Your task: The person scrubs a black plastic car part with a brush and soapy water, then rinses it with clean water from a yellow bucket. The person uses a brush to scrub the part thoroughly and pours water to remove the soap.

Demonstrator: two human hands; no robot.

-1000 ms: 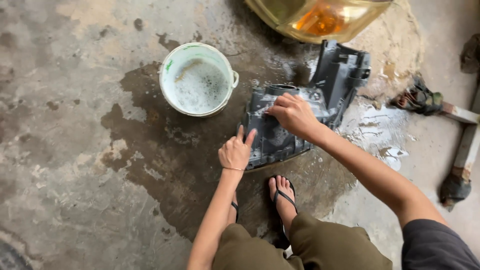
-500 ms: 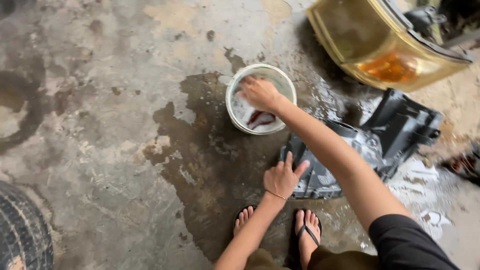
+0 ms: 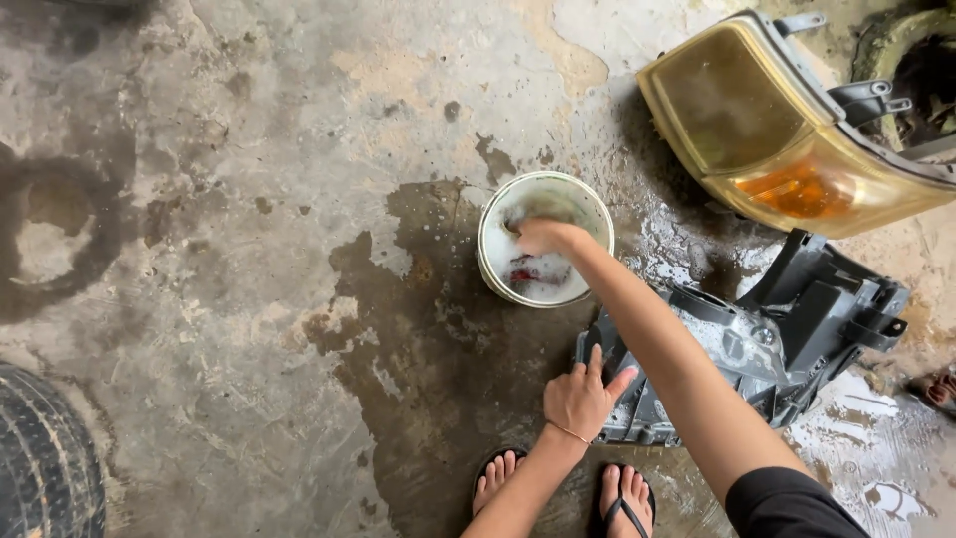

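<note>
I squat on a wet concrete floor. My right hand [image 3: 543, 237] reaches into a white bucket [image 3: 490, 231] of foamy water; its fingers are dipped in the suds, and whether they hold anything is hidden. Something red [image 3: 523, 274] lies in the foam just below the hand. My left hand [image 3: 583, 399] rests flat with spread fingers on the near left edge of a black plastic headlight housing [image 3: 797, 319], which lies on the floor to the right of the bucket and is wet with suds.
A yellowed headlight lens unit with an orange corner [image 3: 767, 130] lies at the upper right. A tyre [image 3: 45, 468] shows at the lower left edge. My sandalled feet [image 3: 625, 498] stand at the bottom. A dark wet patch [image 3: 418, 329] spreads around the bucket.
My right hand left the black housing, moved to the bucket and now dips into the foam. My left hand stays on the housing. The view has shifted left.
</note>
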